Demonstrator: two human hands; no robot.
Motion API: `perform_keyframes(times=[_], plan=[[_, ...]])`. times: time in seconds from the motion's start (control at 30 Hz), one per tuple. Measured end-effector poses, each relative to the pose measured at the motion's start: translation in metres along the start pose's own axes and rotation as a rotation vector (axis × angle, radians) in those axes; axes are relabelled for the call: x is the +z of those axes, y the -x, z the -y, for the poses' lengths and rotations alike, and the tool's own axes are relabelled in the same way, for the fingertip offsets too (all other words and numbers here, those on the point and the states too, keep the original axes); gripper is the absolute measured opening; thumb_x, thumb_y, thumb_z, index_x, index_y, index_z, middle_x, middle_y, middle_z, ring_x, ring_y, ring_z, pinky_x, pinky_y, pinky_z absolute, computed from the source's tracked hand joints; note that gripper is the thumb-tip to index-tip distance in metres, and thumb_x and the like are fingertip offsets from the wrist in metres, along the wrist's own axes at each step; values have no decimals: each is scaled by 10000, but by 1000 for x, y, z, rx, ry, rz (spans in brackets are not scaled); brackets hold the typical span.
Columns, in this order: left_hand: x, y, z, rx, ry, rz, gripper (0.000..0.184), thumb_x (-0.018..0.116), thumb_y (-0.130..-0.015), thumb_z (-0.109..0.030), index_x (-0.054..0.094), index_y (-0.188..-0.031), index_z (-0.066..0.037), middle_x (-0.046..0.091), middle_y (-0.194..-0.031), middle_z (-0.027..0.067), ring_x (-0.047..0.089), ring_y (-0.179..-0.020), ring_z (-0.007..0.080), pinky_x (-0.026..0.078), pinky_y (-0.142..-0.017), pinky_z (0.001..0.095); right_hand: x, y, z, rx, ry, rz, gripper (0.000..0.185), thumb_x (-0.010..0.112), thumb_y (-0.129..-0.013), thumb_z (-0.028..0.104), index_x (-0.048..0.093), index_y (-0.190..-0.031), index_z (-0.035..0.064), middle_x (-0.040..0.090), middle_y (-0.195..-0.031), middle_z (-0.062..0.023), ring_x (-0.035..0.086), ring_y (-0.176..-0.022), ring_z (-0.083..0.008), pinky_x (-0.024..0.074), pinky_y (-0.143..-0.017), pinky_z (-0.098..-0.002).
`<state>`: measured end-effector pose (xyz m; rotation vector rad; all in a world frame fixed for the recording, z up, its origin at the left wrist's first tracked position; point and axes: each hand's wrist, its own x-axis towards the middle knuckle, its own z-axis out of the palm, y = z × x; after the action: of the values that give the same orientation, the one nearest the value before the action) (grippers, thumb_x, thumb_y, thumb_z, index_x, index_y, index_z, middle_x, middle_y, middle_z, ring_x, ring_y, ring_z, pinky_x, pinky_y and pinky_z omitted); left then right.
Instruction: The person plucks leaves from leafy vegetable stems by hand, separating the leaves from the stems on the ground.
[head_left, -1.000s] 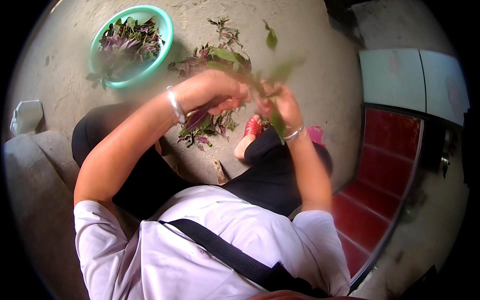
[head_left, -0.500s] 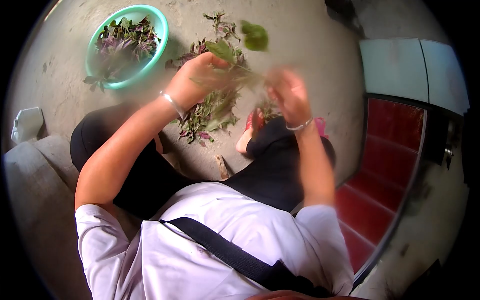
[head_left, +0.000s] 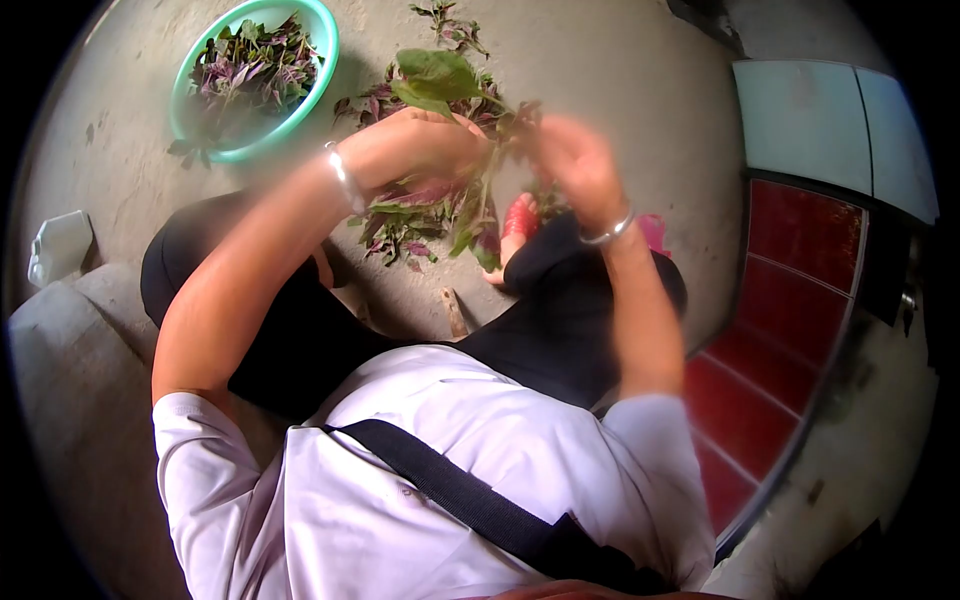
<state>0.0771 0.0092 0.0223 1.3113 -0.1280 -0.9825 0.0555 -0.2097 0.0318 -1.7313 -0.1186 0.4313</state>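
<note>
My left hand (head_left: 425, 148) is closed around a bunch of leafy greens (head_left: 436, 78), green and purple like amaranth. Broad green leaves stick up above its knuckles, and a leafy stem hangs below the fingers. Close on the right, my right hand (head_left: 580, 168) pinches at the stem end of the same greens; its fingertips are blurred. Under the hands, a loose pile of green-purple leaves (head_left: 400, 230) lies on the floor, partly hidden by my left hand and forearm. At the upper left, a mint-green basin (head_left: 335, 50) holds more of these leaves.
A small sprig (head_left: 450, 28) lies beyond the pile. Between my legs is a piece of wood (head_left: 454, 312). A whitish plastic container (head_left: 60, 247) stands at left. Something pink (head_left: 652, 232) shows beside my right knee. Red tiles (head_left: 790, 300) and pale tiled blocks (head_left: 805, 125) line the right side.
The view has shifted slightly. The broad leaf that was raised between the hands now sits above my left hand, and a leafy stem now hangs below it. Both hands stay close together.
</note>
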Motion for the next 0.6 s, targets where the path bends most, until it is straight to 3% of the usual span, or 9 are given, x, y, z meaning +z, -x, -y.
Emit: perform_keyframes(times=[0.07,0.17,0.27,0.43,0.53,0.6], plan=[[1,1,-3,7,-124,30,179,501,-812,-170,586,-788,-14,507,-688,-2,448,-576,48,343,-546,198,4,1,0,-22,6,-23,184,531,-874,148,592,-968,2,547,-704,31,442,-581,-18,364,-504,-165],[1,-7,6,178,-241,49,182,485,-792,-162,564,-700,-27,448,-631,5,396,-525,65,307,-515,207,6,1,0,-24,9,-49,187,523,-878,148,590,-970,0,550,-702,29,441,-575,-15,365,-502,-164],[-8,-21,27,203,-306,-51,155,473,-780,-142,530,-681,-36,457,-673,-6,413,-608,62,325,-568,207,5,-1,0,38,10,-12,181,518,-882,152,583,-965,5,545,-687,30,441,-561,-14,361,-493,-161],[9,-15,23,141,301,-277,117,472,-787,-141,540,-754,-51,483,-723,-23,425,-673,62,363,-660,194,18,3,2,120,-198,-23,140,523,-879,164,556,-914,33,505,-627,35,420,-511,-19,339,-454,-166],[-8,-11,18,90,183,-417,181,488,-794,-246,539,-768,-75,533,-734,15,470,-617,99,397,-578,213,9,2,-2,204,-434,-51,126,531,-875,168,541,-876,42,493,-613,30,408,-490,-23,327,-437,-163],[-23,-1,5,59,517,-387,205,479,-805,-271,531,-764,-77,544,-693,22,472,-585,105,395,-542,217,3,2,-4,177,-305,-138,122,531,-873,162,540,-863,41,497,-613,24,410,-487,-22,323,-432,-157]])
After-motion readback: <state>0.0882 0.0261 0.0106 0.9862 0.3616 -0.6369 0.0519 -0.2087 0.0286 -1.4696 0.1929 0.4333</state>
